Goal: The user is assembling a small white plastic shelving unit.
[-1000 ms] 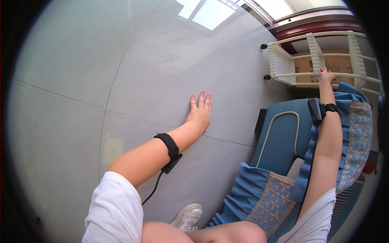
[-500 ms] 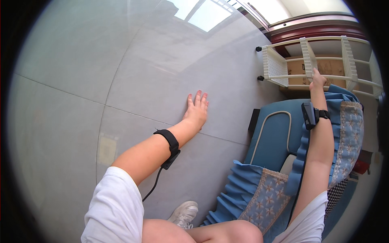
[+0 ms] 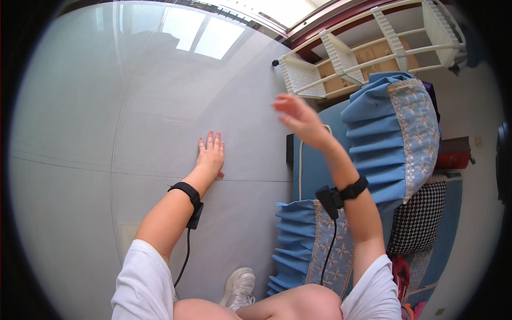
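My left hand lies on the grey tiled floor, its fingers stretched forward and apart. Raised in the air, my right hand has loosely bent fingers and nothing visible in it. It appears between the blue sofa and the near end of a white plastic shelf rack, apart from the rack. A pleated blue sofa cover with a flower-patterned lace border hangs to the right of my right hand.
A cardboard box shows through the rack, which stands on black casters. A black-and-white checked cushion lies at the right, with a dark red object beyond it. My white shoe rests on the floor.
My right hand has come off the rack and moved left and nearer. The view has swung to the right, bringing in more of the sofa. My left hand stays on the floor.
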`<state>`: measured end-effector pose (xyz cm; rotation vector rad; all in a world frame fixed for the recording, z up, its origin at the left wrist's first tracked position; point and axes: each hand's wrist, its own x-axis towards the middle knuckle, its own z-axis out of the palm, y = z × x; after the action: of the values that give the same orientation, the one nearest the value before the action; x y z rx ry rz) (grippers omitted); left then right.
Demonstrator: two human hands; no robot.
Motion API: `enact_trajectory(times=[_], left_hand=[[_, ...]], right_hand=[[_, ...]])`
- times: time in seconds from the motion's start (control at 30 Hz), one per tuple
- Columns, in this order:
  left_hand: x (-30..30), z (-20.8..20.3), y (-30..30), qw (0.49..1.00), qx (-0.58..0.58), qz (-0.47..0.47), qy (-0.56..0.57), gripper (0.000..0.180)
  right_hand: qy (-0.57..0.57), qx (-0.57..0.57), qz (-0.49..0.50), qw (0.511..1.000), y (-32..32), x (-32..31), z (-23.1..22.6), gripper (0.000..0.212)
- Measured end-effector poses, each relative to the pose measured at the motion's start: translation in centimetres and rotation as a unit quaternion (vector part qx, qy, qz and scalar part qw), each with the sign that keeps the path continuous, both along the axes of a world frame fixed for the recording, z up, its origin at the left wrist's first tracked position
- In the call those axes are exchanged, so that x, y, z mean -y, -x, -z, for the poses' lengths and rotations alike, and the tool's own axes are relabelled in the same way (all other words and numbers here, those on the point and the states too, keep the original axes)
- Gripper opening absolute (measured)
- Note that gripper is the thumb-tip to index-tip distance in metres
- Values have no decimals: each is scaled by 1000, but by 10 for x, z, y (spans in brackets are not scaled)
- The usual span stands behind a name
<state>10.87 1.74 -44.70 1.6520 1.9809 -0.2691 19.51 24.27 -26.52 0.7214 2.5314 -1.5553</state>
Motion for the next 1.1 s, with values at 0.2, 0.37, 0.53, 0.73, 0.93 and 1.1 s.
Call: enact_trajectory(times=[0.2, 0.37, 0.53, 0.73, 0.93, 1.1], left_hand=[[-20, -9, 1, 994, -37, 34, 102, 112], [-51, 9, -13, 957, -187, 182, 123, 53], [-53, -75, -1, 928, -24, 162, 334, 51], [16, -101, 7, 921, 34, 143, 360, 54], [50, -92, 0, 925, 23, 140, 354, 58], [31, -86, -10, 936, 0, 157, 316, 61]], right_hand=[[20, 262, -357, 897, -86, 169, 70, 46], [44, 269, -370, 888, -144, 218, 95, 45], [8, 221, -255, 941, -107, 231, 87, 44], [90, 323, -98, 937, 69, 123, 240, 71], [11, 394, -232, 889, 68, 166, 198, 86], [293, 382, 118, 868, 63, 130, 249, 84]])
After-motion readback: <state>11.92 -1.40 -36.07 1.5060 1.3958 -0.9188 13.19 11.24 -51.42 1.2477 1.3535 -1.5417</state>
